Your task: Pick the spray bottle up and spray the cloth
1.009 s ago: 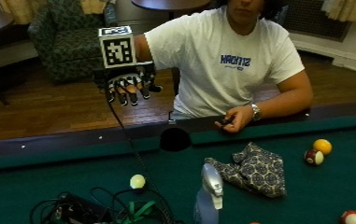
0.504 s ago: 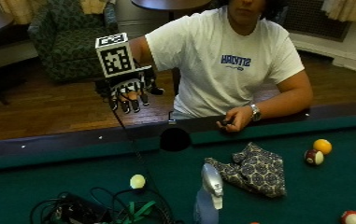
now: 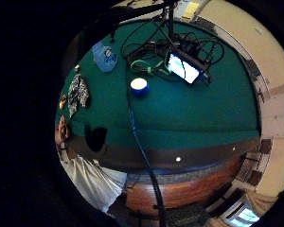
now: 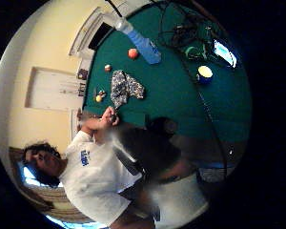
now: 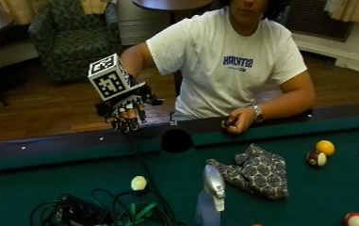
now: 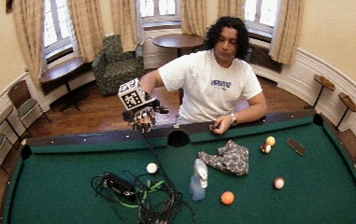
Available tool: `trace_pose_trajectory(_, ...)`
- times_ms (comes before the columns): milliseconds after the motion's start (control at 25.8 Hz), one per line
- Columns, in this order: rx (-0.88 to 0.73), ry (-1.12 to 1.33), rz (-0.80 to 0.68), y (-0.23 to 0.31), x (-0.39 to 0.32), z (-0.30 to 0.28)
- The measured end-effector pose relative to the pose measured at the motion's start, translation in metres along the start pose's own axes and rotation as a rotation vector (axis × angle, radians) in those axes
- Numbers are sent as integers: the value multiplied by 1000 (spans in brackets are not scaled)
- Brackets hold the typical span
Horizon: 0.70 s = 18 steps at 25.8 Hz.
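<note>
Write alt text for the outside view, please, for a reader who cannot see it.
A person's gloved right hand hangs above the pool table's rail, fingers pointing down, holding nothing. On the felt stand a spray bottle and, beside it, a crumpled patterned cloth.

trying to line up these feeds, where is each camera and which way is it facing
Outside view: across the green pool table, facing the person; gloved right hand raised above the rail.
Wide outside view: higher, whole table, clear plastic spray bottle.
Little-finger palm view: down on felt, patterned grey cloth; no fingers.
Thumb palm view: table, person's torso.
All share bottle and cloth.
</note>
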<state>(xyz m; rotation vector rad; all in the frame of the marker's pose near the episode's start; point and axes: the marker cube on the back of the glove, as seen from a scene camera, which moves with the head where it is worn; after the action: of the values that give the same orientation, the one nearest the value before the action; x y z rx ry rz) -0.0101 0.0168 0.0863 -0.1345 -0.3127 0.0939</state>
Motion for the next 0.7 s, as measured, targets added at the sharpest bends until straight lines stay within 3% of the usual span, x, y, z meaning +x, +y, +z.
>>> trace_pose_trajectory(698, 53, -494, 29, -10, -11, 64)
